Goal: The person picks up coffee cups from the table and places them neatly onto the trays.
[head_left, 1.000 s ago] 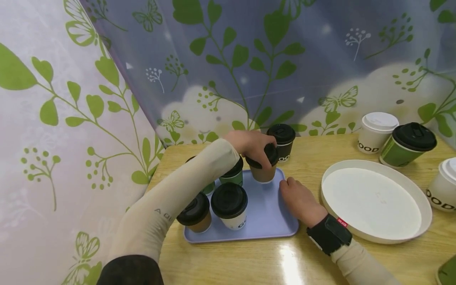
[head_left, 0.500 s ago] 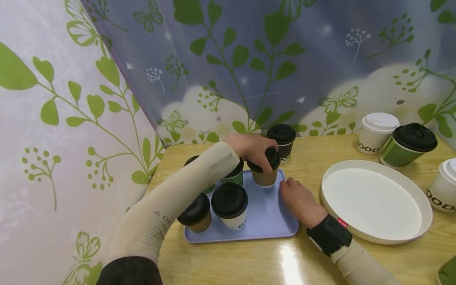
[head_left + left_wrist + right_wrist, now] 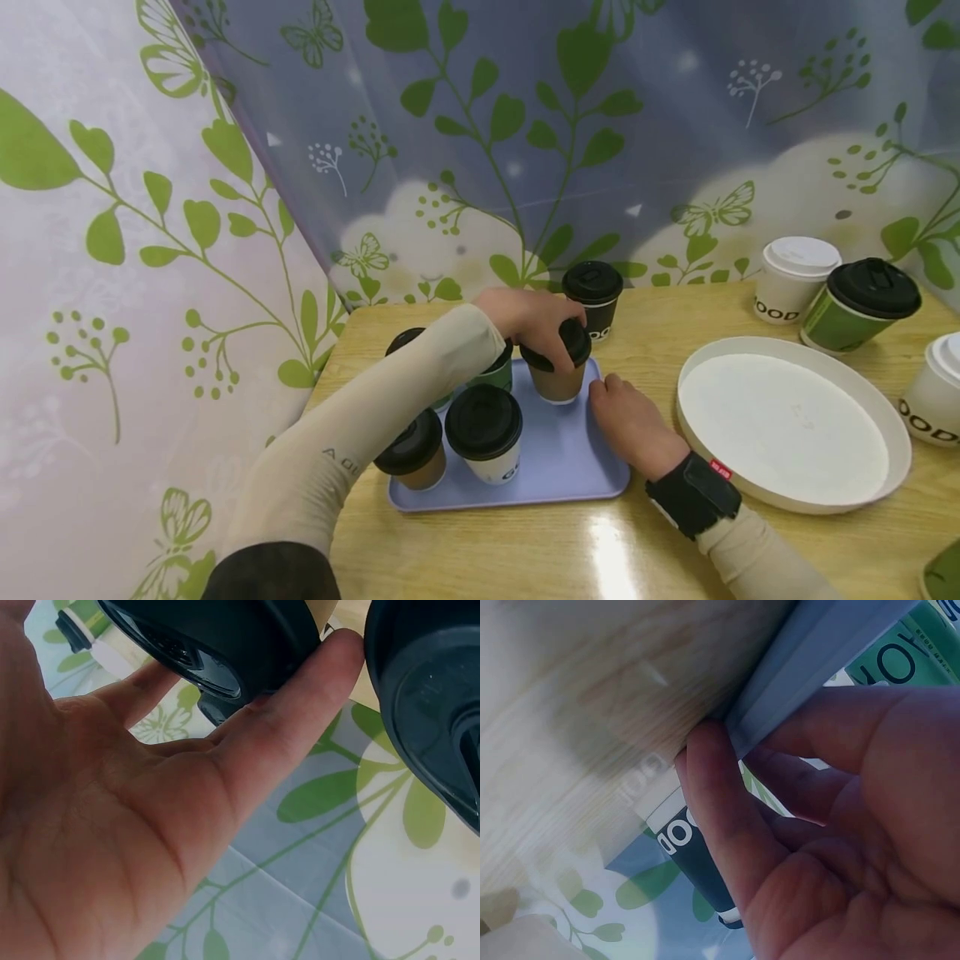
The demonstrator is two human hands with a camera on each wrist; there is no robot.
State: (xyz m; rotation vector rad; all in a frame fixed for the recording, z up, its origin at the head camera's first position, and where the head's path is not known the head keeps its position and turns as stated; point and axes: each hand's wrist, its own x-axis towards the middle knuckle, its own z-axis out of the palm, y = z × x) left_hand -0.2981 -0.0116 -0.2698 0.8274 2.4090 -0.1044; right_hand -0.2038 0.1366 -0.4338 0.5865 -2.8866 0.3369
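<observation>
Brown cup [image 3: 557, 388]: held at the far right of the tray [image 3: 558, 467], beside a green cup [image 3: 495, 379] and in front of the black cup [image 3: 597, 321]; whether its base is touched down cannot be told.
Left hand [image 3: 531, 323]: fingers are clamped from above round the lid [image 3: 577, 340].
Right hand [image 3: 636, 423]: the tray's right rim is pinched between thumb and fingers.
Paper wall [image 3: 551, 385]: probably light and easily dented if squeezed; the fill cannot be seen.
Lid: likely stiff, smooth and a little slippery; best gripped low at its rim, evenly from both sides, so that it is not pulled off.
Shift: compared with half a second earlier, the brown cup is brought slightly nearer the tray's near edge; the tray is left unmoved.
</observation>
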